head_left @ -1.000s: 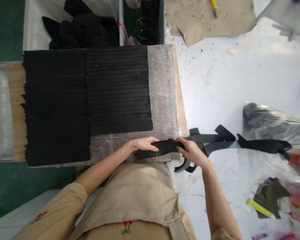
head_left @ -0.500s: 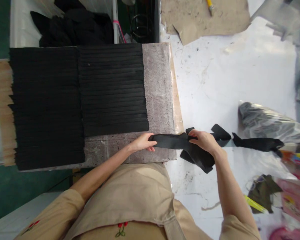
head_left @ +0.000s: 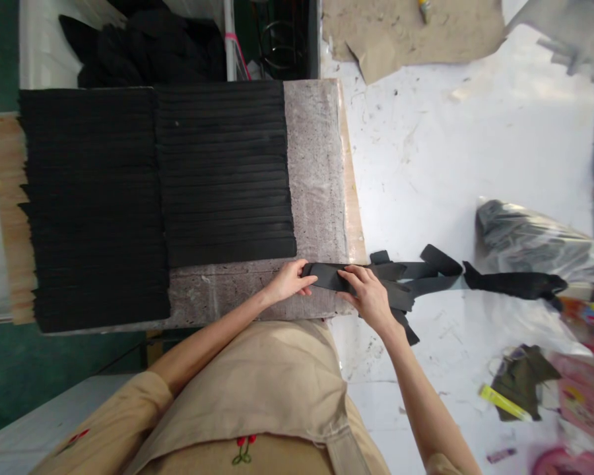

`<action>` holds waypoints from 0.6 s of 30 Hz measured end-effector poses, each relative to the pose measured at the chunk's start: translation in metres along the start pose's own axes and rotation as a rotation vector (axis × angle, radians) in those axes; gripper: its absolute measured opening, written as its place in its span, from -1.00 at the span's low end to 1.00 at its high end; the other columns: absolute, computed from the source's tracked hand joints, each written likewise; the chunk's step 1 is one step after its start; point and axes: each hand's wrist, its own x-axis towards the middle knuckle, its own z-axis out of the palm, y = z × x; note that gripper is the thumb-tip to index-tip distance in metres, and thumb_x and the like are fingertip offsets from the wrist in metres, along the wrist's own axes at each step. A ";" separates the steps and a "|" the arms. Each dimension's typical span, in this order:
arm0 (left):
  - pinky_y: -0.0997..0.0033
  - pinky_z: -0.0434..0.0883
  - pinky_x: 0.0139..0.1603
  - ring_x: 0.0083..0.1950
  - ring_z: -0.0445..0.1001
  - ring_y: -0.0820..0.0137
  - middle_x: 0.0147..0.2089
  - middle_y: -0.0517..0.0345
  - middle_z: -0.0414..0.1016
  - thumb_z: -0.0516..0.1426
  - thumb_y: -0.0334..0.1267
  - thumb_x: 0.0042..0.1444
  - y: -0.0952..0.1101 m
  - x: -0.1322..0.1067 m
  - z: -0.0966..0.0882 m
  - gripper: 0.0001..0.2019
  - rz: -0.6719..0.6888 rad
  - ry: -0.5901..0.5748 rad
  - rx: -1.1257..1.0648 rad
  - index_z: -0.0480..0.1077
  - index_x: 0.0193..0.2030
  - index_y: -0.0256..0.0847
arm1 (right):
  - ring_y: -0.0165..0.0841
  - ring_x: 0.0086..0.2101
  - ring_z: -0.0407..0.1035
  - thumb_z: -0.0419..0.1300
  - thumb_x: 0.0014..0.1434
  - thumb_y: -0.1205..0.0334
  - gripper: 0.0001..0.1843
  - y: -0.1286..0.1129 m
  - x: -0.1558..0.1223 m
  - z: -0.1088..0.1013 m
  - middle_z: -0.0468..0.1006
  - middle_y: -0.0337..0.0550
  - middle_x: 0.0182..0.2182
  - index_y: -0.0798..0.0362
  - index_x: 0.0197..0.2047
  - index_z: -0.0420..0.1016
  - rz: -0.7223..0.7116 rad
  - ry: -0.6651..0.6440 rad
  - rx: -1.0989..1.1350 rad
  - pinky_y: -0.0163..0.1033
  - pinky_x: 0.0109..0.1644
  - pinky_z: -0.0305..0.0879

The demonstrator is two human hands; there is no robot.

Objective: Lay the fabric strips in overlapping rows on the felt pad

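Note:
My left hand point(head_left: 291, 282) pinches the left end of a black fabric strip point(head_left: 325, 277) over the front right part of a grey, stained board point(head_left: 317, 165). Farther along the same strip, my right hand point(head_left: 369, 295) grips it between thumb and fingers. Beyond that hand, a loose pile of black strips point(head_left: 400, 297) lies on the white table. Left of my hands, two blocks of black strips, a left block point(head_left: 94, 211) and a right block point(head_left: 222, 178), cover most of the board in overlapping horizontal rows.
A white bin point(head_left: 44, 53) with black fabric stands behind the board. On the white table point(head_left: 475, 145) are a brown sheet point(head_left: 426, 36), a clear plastic bag point(head_left: 534, 231) with dark contents, a black piece point(head_left: 515, 282), a yellow item point(head_left: 503, 402) and a pink package point(head_left: 584, 396).
My right hand has moved left along the strip, nearer my left hand. More of the loose pile shows. My left hand has shifted slightly right, still holding the strip's end.

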 end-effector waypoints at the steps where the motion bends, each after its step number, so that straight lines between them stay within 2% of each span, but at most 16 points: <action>1: 0.56 0.39 -0.61 -0.55 0.51 0.43 -0.45 0.22 0.44 0.25 -0.18 0.05 0.000 -0.002 -0.002 -0.71 0.015 -0.001 0.016 0.24 -0.25 -0.26 | -0.10 0.06 0.27 0.18 0.22 0.04 -0.57 0.003 0.000 -0.002 0.41 -0.03 0.09 -0.08 0.14 0.39 -0.006 0.007 0.050 -0.02 0.07 0.31; 5: 0.53 0.40 -0.51 -0.47 0.51 0.44 -0.42 0.28 0.41 0.26 -0.16 0.03 0.002 -0.013 -0.012 -0.63 0.098 -0.011 0.069 0.25 -0.10 -0.24 | -0.17 0.00 0.33 0.10 0.27 0.05 -0.69 0.013 0.003 -0.011 0.47 -0.07 0.01 -0.06 0.01 0.48 -0.002 0.016 0.193 -0.05 0.08 0.32; 8: 0.54 0.36 -0.48 -0.44 0.49 0.46 -0.36 0.26 0.42 0.28 -0.12 0.01 0.004 -0.021 -0.017 -0.54 0.152 0.028 0.225 0.25 0.00 -0.22 | -0.22 -0.04 0.37 -0.01 0.33 0.11 -0.71 0.011 0.006 -0.016 0.50 -0.06 -0.03 -0.02 -0.15 0.52 0.021 0.049 0.258 -0.10 0.06 0.31; 11: 0.53 0.33 -0.45 -0.45 0.44 0.51 -0.24 0.19 0.44 0.28 -0.10 0.01 0.008 -0.028 -0.020 -0.53 0.190 0.112 0.405 0.28 0.02 -0.19 | -0.25 -0.20 0.41 -0.06 0.35 0.09 -0.68 0.004 0.005 -0.024 0.53 -0.06 -0.23 0.02 -0.20 0.48 0.108 0.104 0.264 -0.19 -0.09 0.32; 13: 0.52 0.32 -0.44 -0.46 0.41 0.53 -0.19 0.16 0.45 0.28 -0.11 0.02 0.011 -0.031 -0.020 -0.56 0.225 0.152 0.485 0.32 0.00 -0.19 | -0.31 -0.38 0.38 -0.05 0.35 0.06 -0.68 -0.002 0.005 -0.031 0.48 -0.17 -0.42 0.02 -0.19 0.45 0.171 0.095 0.292 -0.26 -0.26 0.28; 15: 0.51 0.31 -0.44 -0.47 0.38 0.54 -0.20 0.17 0.45 0.29 -0.12 0.02 0.014 -0.032 -0.020 -0.59 0.262 0.169 0.509 0.35 -0.03 -0.20 | -0.37 -0.48 0.31 -0.04 0.34 0.02 -0.68 -0.006 0.007 -0.037 0.42 -0.24 -0.49 0.02 -0.19 0.44 0.201 0.059 0.356 -0.30 -0.35 0.21; 18: 0.52 0.29 -0.47 -0.50 0.35 0.55 -0.22 0.18 0.43 0.30 -0.13 -0.01 0.018 -0.033 -0.020 -0.57 0.272 0.180 0.419 0.37 -0.03 -0.23 | -0.38 -0.46 0.31 -0.02 0.33 0.00 -0.67 -0.011 0.014 -0.041 0.44 -0.25 -0.46 0.03 -0.23 0.45 0.188 0.010 0.462 -0.33 -0.34 0.20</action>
